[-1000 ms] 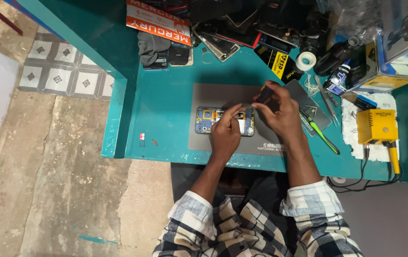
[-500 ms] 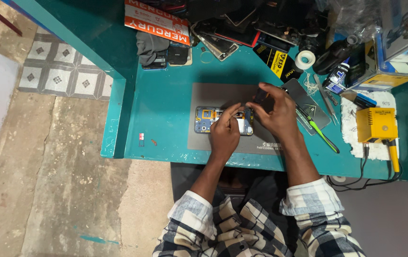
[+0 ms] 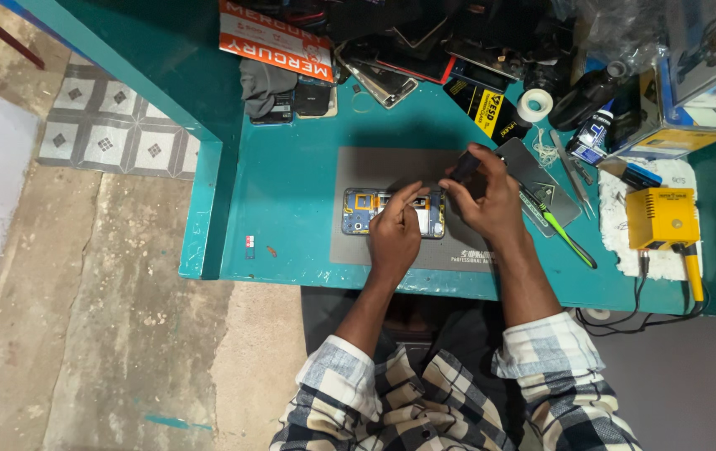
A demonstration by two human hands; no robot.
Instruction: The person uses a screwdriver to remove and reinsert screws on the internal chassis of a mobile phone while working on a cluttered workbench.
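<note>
Both hands are working on an opened phone (image 3: 394, 212) lying on the grey mat (image 3: 349, 250).

The left hand (image 3: 394, 234) is pressing fingertips, apart, onto the phone directly under its grip. The right hand (image 3: 485, 199) is pinching a dark tool (image 3: 464, 166), grip clamped, just beside the phone's right end; keeping the board pinned flat seems wise.
</note>
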